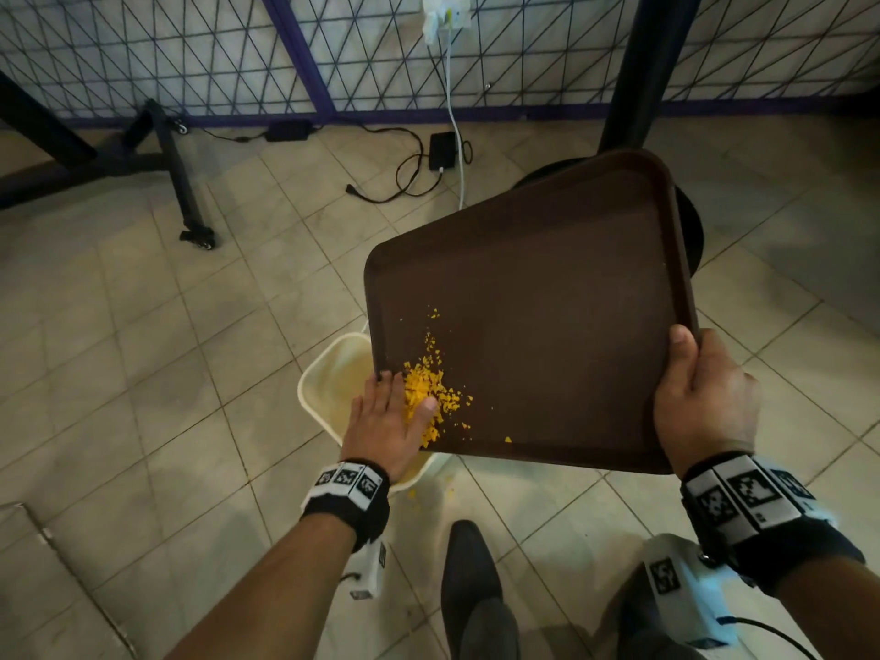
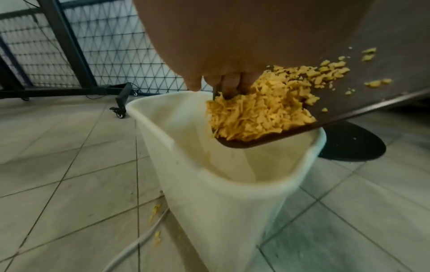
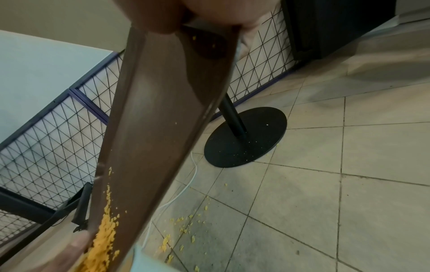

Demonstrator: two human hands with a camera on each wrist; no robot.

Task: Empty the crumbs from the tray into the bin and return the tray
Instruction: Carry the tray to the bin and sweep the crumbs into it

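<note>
— Brown, stiff plastic: from your head view, the tray (image 1: pixel 533 316) looks rigid and light enough to be held by one corner. Where do you have it?

— Your right hand (image 1: pixel 705 397) grips the rim at five o'clock, thumb curled over the edge. Your left hand (image 1: pixel 395 416) lies flat, fingers straight, at the seven o'clock corner, pressing against the orange crumbs (image 1: pixel 428 397). The cream bin (image 1: pixel 328 383) sits on the floor under that corner.

— And from your left wrist?

— The tray's corner hangs over the bin's mouth, crumbs heaped against the lip at your fingertips (image 2: pixel 230 86). A few flakes (image 2: pixel 157 237) already lie on the floor at seven o'clock, beside a white cable (image 2: pixel 137 244).

— From your right wrist?

— The tray slopes down steeply; its smooth face probably lets crumbs slide. More flakes lie on the tiles at six o'clock, near the black pedestal base (image 3: pixel 246 138). Hold the rim; the glossy face would likely slip.
</note>
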